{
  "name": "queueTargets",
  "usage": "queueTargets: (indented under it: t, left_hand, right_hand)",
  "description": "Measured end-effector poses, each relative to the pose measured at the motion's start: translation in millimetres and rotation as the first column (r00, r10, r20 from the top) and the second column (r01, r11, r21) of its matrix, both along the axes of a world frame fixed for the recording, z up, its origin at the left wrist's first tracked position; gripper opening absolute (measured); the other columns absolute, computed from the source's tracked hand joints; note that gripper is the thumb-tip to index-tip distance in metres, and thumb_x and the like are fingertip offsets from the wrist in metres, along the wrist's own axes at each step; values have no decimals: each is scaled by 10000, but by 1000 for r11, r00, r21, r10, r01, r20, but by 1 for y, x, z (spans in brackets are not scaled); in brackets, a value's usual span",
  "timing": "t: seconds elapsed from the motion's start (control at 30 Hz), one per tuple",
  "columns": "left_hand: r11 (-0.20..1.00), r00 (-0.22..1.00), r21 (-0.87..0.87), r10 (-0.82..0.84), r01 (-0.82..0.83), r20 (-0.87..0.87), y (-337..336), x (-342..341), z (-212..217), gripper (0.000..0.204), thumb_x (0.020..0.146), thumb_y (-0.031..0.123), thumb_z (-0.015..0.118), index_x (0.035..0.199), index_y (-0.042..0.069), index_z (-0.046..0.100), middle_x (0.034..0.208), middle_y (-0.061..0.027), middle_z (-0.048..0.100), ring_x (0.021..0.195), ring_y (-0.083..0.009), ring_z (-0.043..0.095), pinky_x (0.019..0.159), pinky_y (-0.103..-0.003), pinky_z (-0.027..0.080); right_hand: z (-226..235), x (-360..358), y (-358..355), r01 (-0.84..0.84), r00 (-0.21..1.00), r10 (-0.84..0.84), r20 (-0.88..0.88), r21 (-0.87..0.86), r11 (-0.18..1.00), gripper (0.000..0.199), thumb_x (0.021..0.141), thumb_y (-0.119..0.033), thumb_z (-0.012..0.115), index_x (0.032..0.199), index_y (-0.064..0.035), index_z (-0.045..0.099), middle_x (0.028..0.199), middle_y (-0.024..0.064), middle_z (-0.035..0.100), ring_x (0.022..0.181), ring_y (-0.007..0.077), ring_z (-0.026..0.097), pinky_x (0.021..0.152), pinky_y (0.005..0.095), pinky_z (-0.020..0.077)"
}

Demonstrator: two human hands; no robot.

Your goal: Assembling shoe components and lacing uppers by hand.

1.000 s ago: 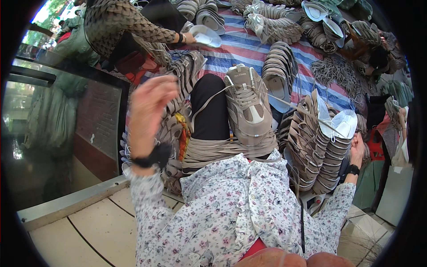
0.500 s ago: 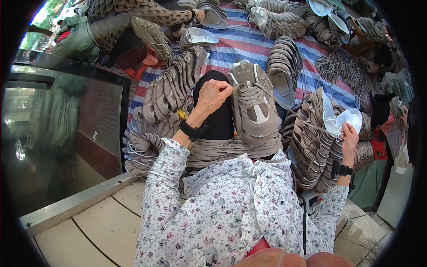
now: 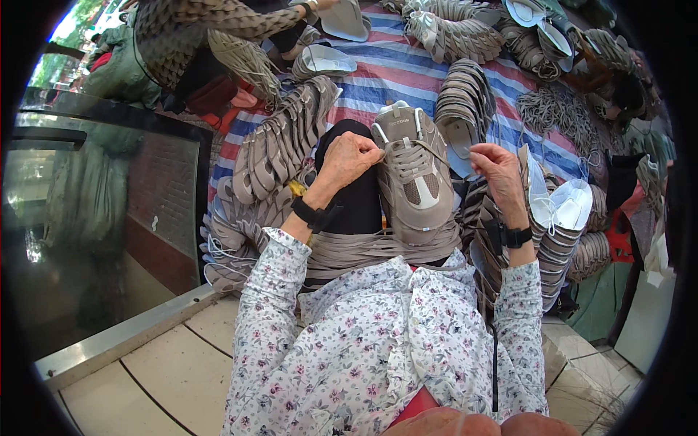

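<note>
A beige-grey sneaker upper (image 3: 416, 185) lies across my lap, toe toward me, with flat laces (image 3: 411, 161) threaded through its eyelets. Beside its left edge, my left hand (image 3: 350, 161) is closed in a pinch on a shoelace near the top eyelets. To the right of the sneaker, my right hand (image 3: 500, 174) hovers with thumb and forefinger pressed together; whatever lies between them is too small to make out. Under the toe, a bundle of loose beige laces (image 3: 349, 251) stretches over my thighs.
Nested stacks of shoe uppers stand at left (image 3: 280, 142) and right (image 3: 556, 240), the latter topped by a white lining (image 3: 572, 202). A striped tarpaulin (image 3: 403, 69) spreads ahead. A glass door (image 3: 109, 196) stands left. Another person's patterned sleeve (image 3: 218, 25) reaches in at the top.
My right hand has left the white-lined upper on the right and moved left toward the sneaker. My left hand stays nearly in place. The other person's hand has lifted an upper.
</note>
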State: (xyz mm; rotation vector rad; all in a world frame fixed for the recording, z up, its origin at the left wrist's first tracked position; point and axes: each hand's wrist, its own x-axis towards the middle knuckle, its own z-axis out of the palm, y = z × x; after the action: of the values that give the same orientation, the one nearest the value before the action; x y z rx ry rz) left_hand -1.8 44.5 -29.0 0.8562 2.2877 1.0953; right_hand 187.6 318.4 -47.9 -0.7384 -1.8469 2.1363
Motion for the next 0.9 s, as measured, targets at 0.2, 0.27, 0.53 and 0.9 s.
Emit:
queueTargets:
  t: [0.2, 0.27, 0.53, 0.9]
  left_hand:
    - [996, 995, -13, 86, -87, -48, 2, 9, 4, 247, 801, 254, 663, 760, 19, 728, 586, -109, 630, 538, -204, 616, 554, -330, 468]
    - [996, 994, -20, 86, -88, -68, 2, 11, 5, 256, 809, 254, 661, 755, 11, 717, 584, -107, 626, 539, -201, 616, 551, -330, 465]
    - [996, 994, 9, 84, -84, -63, 7, 10, 5, 241, 793, 228, 657, 735, 0, 707, 561, -107, 616, 508, -197, 610, 534, -324, 461]
    - [999, 894, -26, 22, -38, -447, 17, 20, 7, 225, 804, 190, 688, 685, 4, 646, 598, -170, 601, 592, -351, 628, 554, -418, 479]
  right_hand:
    - [11, -43, -17, -133, 991, 131, -31, -83, 988, 131, 875, -27, 683, 996, 12, 713, 825, 25, 669, 708, 74, 593, 634, 200, 472]
    - [15, -56, -23, -147, 989, 145, -29, -75, 986, 122, 868, -22, 684, 980, 15, 717, 808, 22, 664, 690, 71, 580, 626, 198, 467]
    - [10, -76, -22, -294, 955, 295, 10, -63, 954, 95, 852, -35, 695, 934, 7, 721, 766, 13, 660, 640, 65, 572, 577, 187, 452]
    - [37, -101, -41, -330, 935, 331, 130, 665, 670, 71, 705, -24, 657, 764, 2, 626, 661, 33, 569, 609, 140, 553, 540, 281, 413]
